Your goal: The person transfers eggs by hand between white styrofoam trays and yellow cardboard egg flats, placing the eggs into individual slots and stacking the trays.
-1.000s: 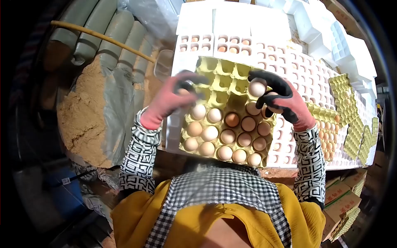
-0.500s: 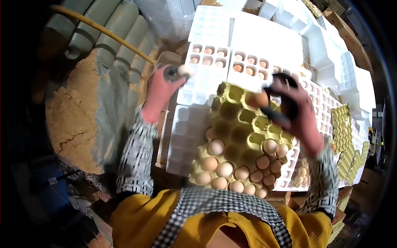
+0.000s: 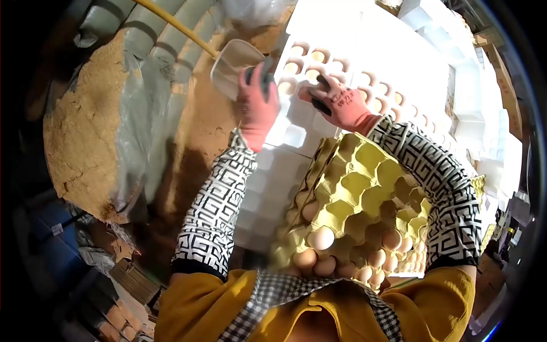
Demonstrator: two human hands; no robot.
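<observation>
My left hand [image 3: 258,105], in a pink glove with dark fingertips, hovers at the left edge of the white foam tray [image 3: 293,135]. Its fingers are smeared, and no egg shows in them. Over the tray's cells, my right hand [image 3: 342,105] has its dark fingertips around a brownish egg [image 3: 306,93], partly blurred. Several eggs [image 3: 317,56] sit in the upper cells of that tray. Close to my body, a tilted yellow-green egg carton [image 3: 356,176] rests on the foam trays, with several eggs [image 3: 321,238] in its lower part.
A white scoop [image 3: 238,57] on a yellow pole [image 3: 176,24] lies left of the tray. Beyond it stands a sawdust-like heap [image 3: 85,137] beside grey plastic sheeting [image 3: 128,142]. White foam blocks [image 3: 473,94] line the right side.
My right hand has moved left from above the carton to the foam tray with its egg. The egg in my left hand no longer shows. The view has shifted, and the carton looks more tilted.
</observation>
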